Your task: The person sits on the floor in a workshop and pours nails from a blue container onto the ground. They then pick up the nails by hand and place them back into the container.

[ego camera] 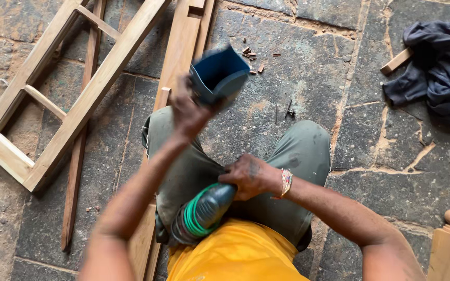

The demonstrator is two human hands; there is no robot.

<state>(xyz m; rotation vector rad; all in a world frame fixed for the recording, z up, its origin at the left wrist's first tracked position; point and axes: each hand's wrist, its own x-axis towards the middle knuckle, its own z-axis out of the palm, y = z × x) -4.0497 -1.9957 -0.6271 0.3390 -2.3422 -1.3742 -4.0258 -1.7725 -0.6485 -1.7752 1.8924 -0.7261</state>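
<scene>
Yellow shirt (235,255), olive-green trousers (298,156), beaded bracelet (286,182) on right wrist

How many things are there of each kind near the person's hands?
Power tool, dark with green cable, under the right hand: 1
Blue folded sheet in the left hand: 1
Wooden ladder-like frame: 1
Dark cloth heap: 1
Total: 4

Power tool (204,211), dark body, green-ringed, lying across lap; blue open-ended housing piece (220,75), raised, slightly blurred.
</scene>
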